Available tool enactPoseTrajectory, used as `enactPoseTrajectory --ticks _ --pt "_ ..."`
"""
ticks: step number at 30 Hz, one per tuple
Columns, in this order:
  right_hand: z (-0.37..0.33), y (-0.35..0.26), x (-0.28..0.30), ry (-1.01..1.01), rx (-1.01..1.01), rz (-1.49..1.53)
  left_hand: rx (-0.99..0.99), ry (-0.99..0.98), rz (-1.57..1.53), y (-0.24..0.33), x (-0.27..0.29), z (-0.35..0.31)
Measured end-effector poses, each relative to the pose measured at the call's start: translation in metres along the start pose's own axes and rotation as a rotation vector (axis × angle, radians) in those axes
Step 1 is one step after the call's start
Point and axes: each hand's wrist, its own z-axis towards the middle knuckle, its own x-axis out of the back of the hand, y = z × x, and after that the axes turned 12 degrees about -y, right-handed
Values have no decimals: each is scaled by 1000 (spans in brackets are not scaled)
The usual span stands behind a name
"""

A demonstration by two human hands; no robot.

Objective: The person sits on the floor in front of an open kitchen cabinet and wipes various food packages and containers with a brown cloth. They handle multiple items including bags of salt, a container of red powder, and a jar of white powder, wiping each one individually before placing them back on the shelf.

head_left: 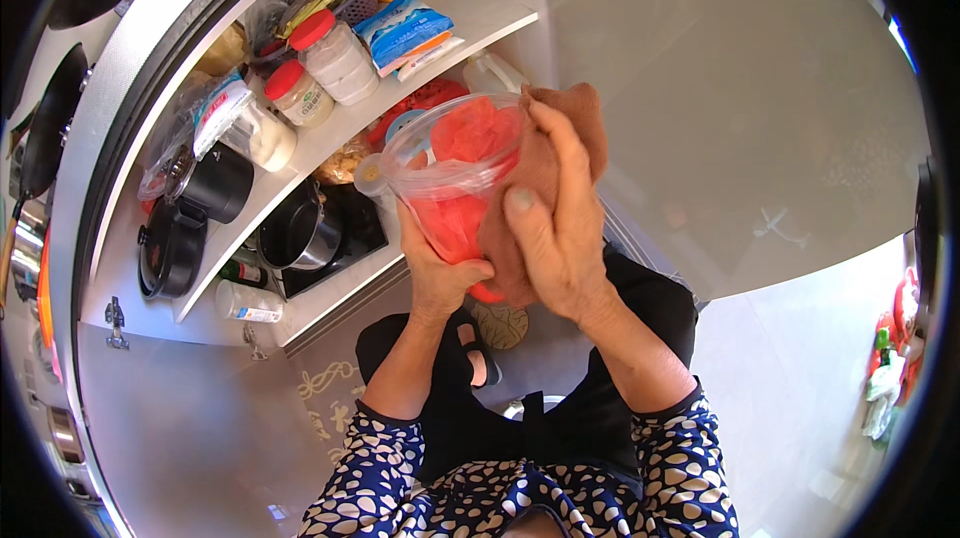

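Note:
A clear plastic jar (440, 180) without a lid on its mouth is tilted in front of the open cupboard, and a crumpled red plastic bag (478, 130) shows inside it. My left hand (437, 273) is closed around the jar's lower left side. Pressed to the jar's right side is a brown cloth (538, 163), gripped by my right hand (568, 238) with the thumb toward me and the fingers over the far side. Part of the jar's wall is hidden behind the cloth.
On the upper shelf (480, 30) stand red-lidded jars (338, 58), a blue packet (403, 31) and a black pot (216, 183). Below are a steel pot (305, 228) and a white jar (248, 301) lying on its side. An open cupboard door (740, 118) spans the right.

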Motion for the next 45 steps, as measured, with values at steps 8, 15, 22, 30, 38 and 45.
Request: enactPoseTrajectory --ticks 8,15,22,30,38,45 --pt "29 9 33 -23 -460 827 -117 -71 138 5 -8 -2" --pt "42 2 35 -130 -631 992 11 -132 -184 2 -13 -6" --pt "21 11 4 -173 -100 337 53 -18 -605 -8 17 -17" --pt "-26 6 -10 -308 88 -137 -24 54 -613 11 27 2" --pt "-4 -1 -4 -225 -65 195 62 -39 -639 10 26 -8" --pt "17 5 17 -92 -496 861 174 -185 -566 -18 27 -35"
